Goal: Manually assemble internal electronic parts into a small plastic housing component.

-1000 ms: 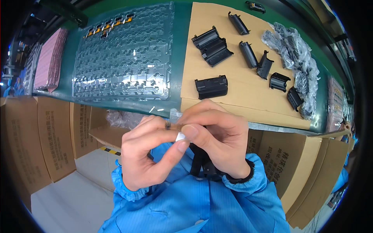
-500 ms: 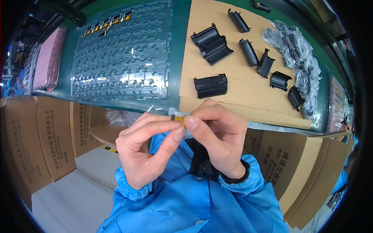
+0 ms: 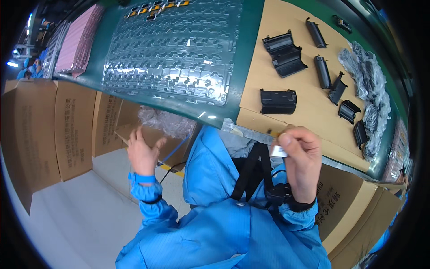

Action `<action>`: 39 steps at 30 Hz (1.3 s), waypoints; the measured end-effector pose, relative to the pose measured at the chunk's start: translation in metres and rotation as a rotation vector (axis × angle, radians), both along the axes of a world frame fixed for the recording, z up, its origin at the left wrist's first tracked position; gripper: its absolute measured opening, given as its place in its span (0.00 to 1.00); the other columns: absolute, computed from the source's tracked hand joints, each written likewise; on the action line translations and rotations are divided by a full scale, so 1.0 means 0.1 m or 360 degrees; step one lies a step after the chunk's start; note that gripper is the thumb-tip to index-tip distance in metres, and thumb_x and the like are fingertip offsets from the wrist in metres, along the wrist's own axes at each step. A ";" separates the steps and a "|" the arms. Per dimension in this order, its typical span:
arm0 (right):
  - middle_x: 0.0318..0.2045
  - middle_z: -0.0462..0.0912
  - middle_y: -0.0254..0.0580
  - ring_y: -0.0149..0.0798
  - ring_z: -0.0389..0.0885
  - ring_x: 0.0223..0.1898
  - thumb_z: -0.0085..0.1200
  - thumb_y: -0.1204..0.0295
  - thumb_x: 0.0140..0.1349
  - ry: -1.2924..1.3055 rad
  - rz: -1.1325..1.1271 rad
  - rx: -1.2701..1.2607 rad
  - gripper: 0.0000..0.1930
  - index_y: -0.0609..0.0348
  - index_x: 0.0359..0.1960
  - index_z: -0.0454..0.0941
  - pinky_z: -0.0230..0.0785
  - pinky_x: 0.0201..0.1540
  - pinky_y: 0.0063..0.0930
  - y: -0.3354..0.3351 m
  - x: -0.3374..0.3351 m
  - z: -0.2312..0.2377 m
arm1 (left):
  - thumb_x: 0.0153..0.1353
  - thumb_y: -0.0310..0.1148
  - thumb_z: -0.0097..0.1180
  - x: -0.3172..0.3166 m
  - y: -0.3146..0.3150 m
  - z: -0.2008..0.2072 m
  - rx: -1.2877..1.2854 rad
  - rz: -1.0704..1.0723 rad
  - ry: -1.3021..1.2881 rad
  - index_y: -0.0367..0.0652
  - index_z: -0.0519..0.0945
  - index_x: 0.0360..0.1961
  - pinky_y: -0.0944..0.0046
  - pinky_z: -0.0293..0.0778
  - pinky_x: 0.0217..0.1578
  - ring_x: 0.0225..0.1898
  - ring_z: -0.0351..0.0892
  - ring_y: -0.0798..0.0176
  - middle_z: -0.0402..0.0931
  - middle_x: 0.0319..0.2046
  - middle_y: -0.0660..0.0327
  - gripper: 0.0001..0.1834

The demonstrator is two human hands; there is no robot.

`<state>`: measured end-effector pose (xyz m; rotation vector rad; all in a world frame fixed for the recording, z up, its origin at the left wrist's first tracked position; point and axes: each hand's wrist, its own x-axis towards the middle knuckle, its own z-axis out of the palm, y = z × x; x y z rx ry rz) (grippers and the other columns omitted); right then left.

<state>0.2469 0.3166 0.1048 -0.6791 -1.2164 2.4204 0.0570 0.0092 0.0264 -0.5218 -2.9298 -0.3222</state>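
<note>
My right hand [image 3: 303, 157] is at the front edge of the bench, thumb and fingertips pinching a small flat part [image 3: 278, 151]. The part has a bright white face, with a bit of orange showing at the fingertips; its exact kind is unclear. My left hand [image 3: 143, 152] is well off to the left, below the bench edge and over an open cardboard box [image 3: 130, 114]. Its fingers are spread and hold nothing. Crumpled clear plastic film [image 3: 165, 122] lies in that box, beside the left hand.
A clear moulded tray [image 3: 170, 58] covers the green bench's left, with a row of orange-and-black parts [image 3: 156, 8]. Black plastic shells [image 3: 278, 101] and bagged parts [image 3: 374, 98] lie on a cardboard sheet [image 3: 255, 85]. Tall cartons [image 3: 74, 134] stand left; another box [image 3: 354, 201] stands right.
My hands, together at the small part before, have come apart. The left has moved left and down over the box; the right has carried the part right. The view has shifted too.
</note>
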 end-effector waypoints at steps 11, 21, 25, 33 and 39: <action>0.32 0.83 0.42 0.31 0.81 0.35 0.59 0.81 0.63 -0.0085 -0.0309 0.0268 0.04 0.68 0.39 0.81 0.73 0.39 0.24 0.11 0.08 -0.03 | 0.55 0.30 0.67 0.41 1.76 0.91 0.0925 -0.0663 -0.0592 0.38 0.82 0.41 0.60 0.73 0.31 0.29 0.76 0.59 0.77 0.31 0.56 0.13; 0.30 0.83 0.41 0.32 0.82 0.32 0.58 0.78 0.64 -0.0127 -0.0381 0.0225 0.05 0.67 0.38 0.81 0.75 0.37 0.25 0.16 0.19 -0.03 | 0.51 0.29 0.69 0.43 2.38 0.86 0.0847 -0.1190 -0.0297 0.38 0.79 0.47 0.55 0.73 0.43 0.44 0.76 0.50 0.78 0.43 0.55 0.21; 0.31 0.83 0.40 0.32 0.82 0.32 0.58 0.77 0.65 -0.0120 -0.0408 0.0186 0.05 0.67 0.38 0.80 0.75 0.37 0.25 0.16 0.21 -0.03 | 0.46 0.26 0.69 0.33 2.51 0.90 0.0767 -0.1740 -0.0326 0.39 0.78 0.50 0.55 0.74 0.49 0.49 0.76 0.49 0.79 0.48 0.54 0.27; 0.31 0.84 0.43 0.34 0.84 0.32 0.58 0.76 0.65 -0.0098 -0.0460 0.0100 0.05 0.67 0.38 0.80 0.76 0.36 0.26 0.12 0.31 -0.08 | 0.53 0.22 0.64 0.25 2.58 1.05 0.0285 -0.1860 -0.0863 0.34 0.78 0.42 0.58 0.79 0.36 0.32 0.82 0.52 0.82 0.37 0.54 0.15; 0.30 0.85 0.47 0.38 0.86 0.29 0.58 0.74 0.67 0.0122 -0.0400 -0.0081 0.08 0.69 0.40 0.80 0.74 0.26 0.22 -0.07 0.11 0.18 | 0.67 0.20 0.53 0.41 2.20 0.99 0.1410 -0.0945 -0.2058 0.29 0.76 0.49 0.68 0.79 0.39 0.40 0.82 0.67 0.82 0.40 0.56 0.10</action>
